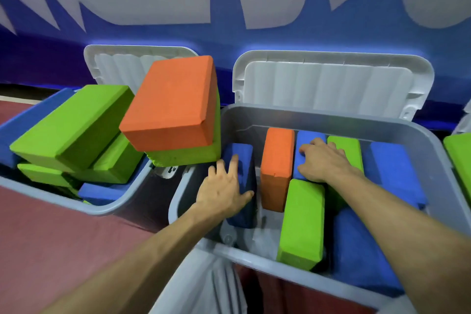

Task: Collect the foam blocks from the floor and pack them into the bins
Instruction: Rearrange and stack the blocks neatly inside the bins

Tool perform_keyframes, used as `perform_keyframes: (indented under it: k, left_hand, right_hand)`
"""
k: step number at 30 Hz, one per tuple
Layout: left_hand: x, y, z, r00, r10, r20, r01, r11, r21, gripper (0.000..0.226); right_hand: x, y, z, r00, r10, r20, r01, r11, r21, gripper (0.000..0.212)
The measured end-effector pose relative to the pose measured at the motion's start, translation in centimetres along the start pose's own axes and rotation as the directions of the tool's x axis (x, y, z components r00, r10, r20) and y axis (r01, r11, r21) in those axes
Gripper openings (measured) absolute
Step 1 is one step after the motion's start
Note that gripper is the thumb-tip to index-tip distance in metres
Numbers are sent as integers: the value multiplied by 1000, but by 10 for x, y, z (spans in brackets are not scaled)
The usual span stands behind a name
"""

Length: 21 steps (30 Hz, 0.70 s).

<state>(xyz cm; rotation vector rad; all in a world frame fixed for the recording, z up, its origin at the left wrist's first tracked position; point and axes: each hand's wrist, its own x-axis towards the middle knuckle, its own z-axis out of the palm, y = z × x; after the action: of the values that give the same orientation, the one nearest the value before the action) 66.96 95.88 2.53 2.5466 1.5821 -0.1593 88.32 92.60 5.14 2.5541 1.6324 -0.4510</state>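
Resting flat, left hand [224,190] on blue block [240,158], right hand [322,160] too (grips open) — maroon floor [51,232], blue wall [229,38].

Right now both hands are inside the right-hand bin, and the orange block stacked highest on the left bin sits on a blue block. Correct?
Not quite. The head view shows the orange block resting on a green block, not blue. Both the left hand and right hand are inside the right-hand bin.

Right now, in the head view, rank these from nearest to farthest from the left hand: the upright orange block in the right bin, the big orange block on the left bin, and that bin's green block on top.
1. Upright orange block, just right of the left hand.
2. Big orange block, above, to its left.
3. Green block, far left.
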Motion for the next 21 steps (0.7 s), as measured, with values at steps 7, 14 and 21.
perform_keyframes:
  k: [7,14,21]
  left_hand:
    - [8,7,5,989,-146,37,147,988,-40,100]
    - [4,3,17,906,-255,337,391,810,-437,105]
    - [25,12,20,908,-373,190,370,500,-783,76]
  right_hand:
    - [-3,-7,4,995,-49,86,45,998,47,47]
    - [-1,-10,-2,994,-93,49,86,988,126,36]
    - [0,-2,-3,996,-72,49,65,989,133,33]
